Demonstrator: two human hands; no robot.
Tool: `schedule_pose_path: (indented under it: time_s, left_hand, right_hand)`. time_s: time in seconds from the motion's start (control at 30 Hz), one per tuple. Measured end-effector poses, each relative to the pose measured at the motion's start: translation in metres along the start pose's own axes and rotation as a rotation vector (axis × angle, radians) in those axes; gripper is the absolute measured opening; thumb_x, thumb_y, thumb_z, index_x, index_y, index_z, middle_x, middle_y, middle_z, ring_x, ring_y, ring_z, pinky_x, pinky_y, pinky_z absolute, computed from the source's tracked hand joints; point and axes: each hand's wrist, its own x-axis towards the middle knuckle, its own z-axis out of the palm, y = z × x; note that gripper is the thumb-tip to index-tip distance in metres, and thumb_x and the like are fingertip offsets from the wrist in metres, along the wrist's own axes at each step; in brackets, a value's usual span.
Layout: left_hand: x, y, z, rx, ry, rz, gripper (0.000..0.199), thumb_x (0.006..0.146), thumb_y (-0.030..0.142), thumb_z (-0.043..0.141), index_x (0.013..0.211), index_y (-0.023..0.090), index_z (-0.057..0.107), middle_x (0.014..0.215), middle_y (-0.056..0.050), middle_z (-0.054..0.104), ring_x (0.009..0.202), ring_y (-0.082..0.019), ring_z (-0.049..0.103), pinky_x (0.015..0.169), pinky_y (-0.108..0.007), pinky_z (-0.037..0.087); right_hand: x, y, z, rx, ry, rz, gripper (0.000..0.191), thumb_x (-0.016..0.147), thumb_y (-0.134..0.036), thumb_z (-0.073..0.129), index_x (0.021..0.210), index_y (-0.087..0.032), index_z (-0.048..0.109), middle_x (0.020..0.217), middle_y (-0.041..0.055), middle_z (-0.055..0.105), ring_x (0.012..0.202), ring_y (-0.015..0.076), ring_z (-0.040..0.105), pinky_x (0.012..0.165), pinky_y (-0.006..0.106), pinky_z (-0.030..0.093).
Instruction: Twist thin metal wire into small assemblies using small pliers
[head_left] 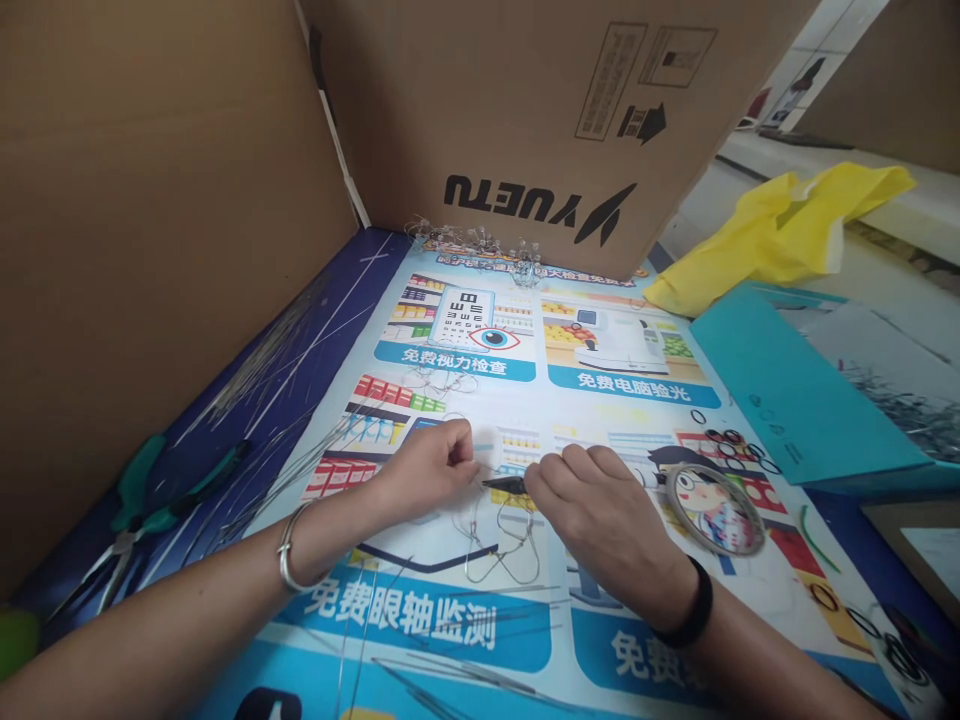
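Observation:
My right hand [592,515] is wrapped round a pair of pliers, whose dark narrow tip [504,485] points left; the handles are hidden in the fist. My left hand [431,465] is closed in a pinch just left of that tip. A thin wire [484,470] shows faintly between the fingertips and the pliers. Under the hands, a wire piece bent into loops [514,560] lies on the printed poster [502,400]. Farther back is another looped wire piece [442,382]. Straight wires [465,675] lie near the front.
Green-handled pliers [139,515] and a wire bundle [255,360] lie at left. Cardboard [517,110] walls the back and left. Wire shapes [480,243] cluster there. At right are a tape roll [757,520], black rings [727,437], a teal box [780,400] and yellow material [780,235].

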Motion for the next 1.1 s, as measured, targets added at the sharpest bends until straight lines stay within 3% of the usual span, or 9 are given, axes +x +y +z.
schedule_pose_path:
  time_s: [0.1, 0.27, 0.47, 0.8, 1.1]
  left_hand:
    - [0.001, 0.002, -0.005, -0.107, -0.075, -0.020, 0.014, 0.071, 0.023, 0.056, 0.064, 0.017, 0.046, 0.056, 0.006, 0.046, 0.052, -0.008, 0.040, 0.047, -0.019, 0.029]
    - [0.000, 0.007, -0.013, -0.256, -0.296, -0.068, 0.004, 0.073, 0.018, 0.054, 0.070, 0.015, 0.056, 0.059, 0.004, 0.053, 0.053, -0.008, 0.047, 0.050, -0.019, 0.035]
    - [0.002, 0.003, -0.015, -0.276, -0.423, -0.042, 0.008, 0.074, 0.019, 0.056, 0.072, 0.015, 0.063, 0.061, 0.002, 0.058, 0.059, -0.009, 0.052, 0.057, -0.019, 0.039]
    - [0.001, 0.010, -0.016, 0.301, -0.309, 0.251, 0.020, 0.083, 0.023, 0.050, 0.076, 0.018, 0.067, 0.076, -0.002, 0.067, 0.071, -0.014, 0.057, 0.063, -0.024, 0.037]
    - [-0.007, 0.015, -0.010, 0.593, -0.257, 0.149, 0.025, 0.087, 0.027, 0.039, 0.076, 0.018, 0.059, 0.079, -0.005, 0.067, 0.070, -0.020, 0.057, 0.057, -0.028, 0.030]
  right_hand:
    - [0.000, 0.001, 0.001, 0.007, -0.015, -0.004, 0.007, 0.081, -0.012, 0.053, 0.080, -0.018, 0.057, 0.072, 0.0030, 0.052, 0.070, 0.0193, 0.039, 0.065, 0.034, 0.024]
    - [0.000, 0.002, 0.003, 0.010, -0.052, -0.007, 0.004, 0.079, -0.014, 0.056, 0.079, -0.018, 0.057, 0.072, 0.0032, 0.052, 0.070, 0.0196, 0.039, 0.064, 0.034, 0.024]
    - [0.000, 0.002, 0.003, 0.023, -0.064, 0.000, 0.004, 0.079, -0.014, 0.057, 0.078, -0.018, 0.056, 0.073, 0.0033, 0.053, 0.070, 0.0197, 0.039, 0.064, 0.034, 0.024]
    - [-0.001, 0.002, 0.003, 0.045, -0.076, 0.033, 0.005, 0.080, -0.013, 0.055, 0.078, -0.018, 0.056, 0.072, 0.0035, 0.053, 0.070, 0.0189, 0.039, 0.064, 0.033, 0.022]
    - [-0.003, 0.001, 0.004, 0.051, -0.080, 0.056, 0.007, 0.079, -0.012, 0.055, 0.077, -0.018, 0.056, 0.072, 0.0035, 0.053, 0.070, 0.0191, 0.039, 0.064, 0.033, 0.022]
